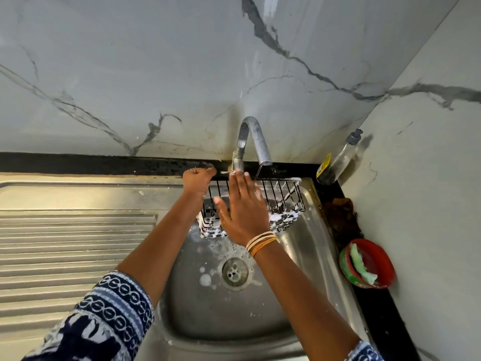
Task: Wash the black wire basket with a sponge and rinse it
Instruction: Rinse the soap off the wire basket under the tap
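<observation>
Left hand (199,178) is seen closed round the top rim at the left end of the black wire basket (283,201), which is held above the sink (307,246), just under the tap (253,142). Right hand (242,212) is laid flat, fingers straight, across the basket's front wires; nothing is gripped by it. A thin stream is seen falling from the spout onto the far rim. Suds are clinging to the basket's lower wires and bottom. No sponge is held; a green one appears to sit in the red bowl (377,259) on the surface at right. Judged light, stiff and open-meshed, slippery with soap; best held by the top rim wire, fingers hooked through.
</observation>
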### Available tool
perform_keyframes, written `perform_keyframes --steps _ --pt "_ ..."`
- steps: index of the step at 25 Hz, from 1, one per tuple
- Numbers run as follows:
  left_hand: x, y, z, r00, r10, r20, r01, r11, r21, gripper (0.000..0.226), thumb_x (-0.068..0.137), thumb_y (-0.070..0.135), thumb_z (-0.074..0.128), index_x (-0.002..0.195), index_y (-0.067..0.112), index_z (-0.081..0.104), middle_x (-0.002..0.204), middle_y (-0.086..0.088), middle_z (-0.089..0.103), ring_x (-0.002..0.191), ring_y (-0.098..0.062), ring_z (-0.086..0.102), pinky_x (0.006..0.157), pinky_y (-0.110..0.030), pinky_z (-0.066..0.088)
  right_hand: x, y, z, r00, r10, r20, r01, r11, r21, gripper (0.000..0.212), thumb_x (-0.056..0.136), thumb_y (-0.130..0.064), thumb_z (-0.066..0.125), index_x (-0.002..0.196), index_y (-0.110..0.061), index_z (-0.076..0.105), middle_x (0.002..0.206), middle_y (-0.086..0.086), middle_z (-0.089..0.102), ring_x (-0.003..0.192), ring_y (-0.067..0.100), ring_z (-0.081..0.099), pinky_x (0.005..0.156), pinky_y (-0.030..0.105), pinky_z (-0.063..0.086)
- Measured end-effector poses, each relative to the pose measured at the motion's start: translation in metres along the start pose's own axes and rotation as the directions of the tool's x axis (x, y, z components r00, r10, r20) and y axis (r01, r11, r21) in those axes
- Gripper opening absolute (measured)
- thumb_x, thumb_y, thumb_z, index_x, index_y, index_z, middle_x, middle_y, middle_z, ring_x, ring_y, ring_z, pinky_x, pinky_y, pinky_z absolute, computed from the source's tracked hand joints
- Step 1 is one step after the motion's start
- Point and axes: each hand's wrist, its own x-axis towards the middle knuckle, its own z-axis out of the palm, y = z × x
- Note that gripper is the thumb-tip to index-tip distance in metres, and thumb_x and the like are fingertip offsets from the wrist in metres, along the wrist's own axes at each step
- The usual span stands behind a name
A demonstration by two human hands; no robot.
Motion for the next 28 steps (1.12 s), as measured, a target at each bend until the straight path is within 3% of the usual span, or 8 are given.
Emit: perform_keyframes --steps 2,7,12,15,17,20,23,28 --pt "-0.001 -0.001 -0.007 1.0 -0.019 -0.005 0.019 1.0 -0.01 0.05 0.081 0.009 0.066 0.052 0.021 0.028 0.037 0.009 0.028 0.035 -0.008 0.022 0.043 -0.021 0.025 0.001 0.012 -0.003 0.999 -0.037 0.001 0.037 0.998 -0.057 0.073 0.092 -0.059 0.005 0.153 -0.018 0.007 0.16 0.002 0.006 0.148 0.021 0.001 0.119 0.046 0.005" --pt "0.001 -0.005 -0.025 0.999 -0.026 -0.043 0.025 0.999 -0.029 0.047 0.083 0.005 0.062 0.053 0.02 0.028 0.048 0.001 0.026 0.044 -0.012 0.02 0.047 -0.02 0.029 0.0 0.061 -0.012 0.967 0.253 -0.015 -0.254 0.964 -0.084 0.074 0.093 -0.055 0.011 0.152 -0.01 0.015 0.16 0.009 0.013 0.148 0.026 0.009 0.119 0.048 0.01" --pt "-0.012 -0.005 -0.012 0.999 0.012 -0.037 -0.013 1.0 -0.015 0.047 0.083 0.005 0.062 0.054 0.02 0.028 0.051 0.001 0.028 0.04 -0.007 0.025 0.044 -0.019 0.029 -0.007 -0.008 0.002 0.997 -0.081 0.019 0.081 0.996 -0.022 0.072 0.092 -0.054 0.006 0.152 -0.015 0.012 0.16 0.004 0.011 0.148 0.02 0.007 0.118 0.044 0.004" --pt "-0.007 -0.004 -0.019 1.0 -0.02 -0.02 0.019 0.999 -0.036 0.045 0.086 0.008 0.061 0.056 0.02 0.03 0.053 0.0 0.028 0.045 -0.011 0.024 0.05 -0.021 0.032 0.011 0.038 -0.016 0.995 0.028 -0.098 -0.039 0.994 -0.103 0.061 0.095 -0.048 0.018 0.141 -0.014 0.04 0.147 0.007 0.042 0.138 0.026 0.036 0.114 0.05 0.019" --pt "-0.002 -0.008 -0.023 1.0 -0.012 -0.024 0.011 1.0 -0.007 0.043 0.087 0.009 0.061 0.058 0.02 0.03 0.055 -0.001 0.029 0.046 -0.011 0.025 0.064 -0.027 0.04 0.029 0.065 -0.032 0.982 0.159 -0.099 -0.168 0.982 -0.091 0.047 0.098 -0.041 0.031 0.107 -0.01 0.064 0.108 0.01 0.066 0.105 0.03 0.061 0.098 0.043 0.04" --pt "-0.001 -0.02 -0.021 0.987 0.153 -0.056 -0.129 0.943 0.307 0.037 0.088 0.018 0.061 0.058 0.018 0.039 0.054 -0.001 0.04 0.049 -0.013 0.036 0.067 -0.029 0.046 0.043 0.073 -0.04 0.973 0.228 0.033 -0.225 0.971 -0.078 0.053 0.099 -0.042 0.035 0.073 -0.008 0.066 0.067 0.009 0.061 0.074 0.034 0.065 0.058 0.03 0.038" --pt "-0.018 -0.034 0.011 0.929 0.33 0.169 -0.336 0.554 0.762 0.049 0.097 0.044 0.043 0.061 0.014 0.057 0.057 -0.002 0.056 0.053 -0.018 0.052 0.056 -0.025 0.045 0.048 0.047 -0.035 0.989 0.139 0.056 -0.125 0.971 -0.205 0.047 0.097 -0.039 0.035 0.08 -0.011 0.069 0.077 0.011 0.066 0.078 0.032 0.066 0.059 0.029 0.037" --pt "-0.022 -0.029 0.043 0.964 0.257 0.068 -0.234 0.698 0.677 0.061 0.096 0.054 0.035 0.064 0.009 0.062 0.056 -0.002 0.056 0.052 -0.021 0.052 0.053 -0.024 0.035 0.062 0.046 -0.042 0.988 0.145 0.048 -0.146 0.989 0.01 0.047 0.098 -0.042 0.041 0.073 -0.01 0.064 0.074 0.012 0.067 0.069 0.029 0.064 0.064 0.035 0.05"
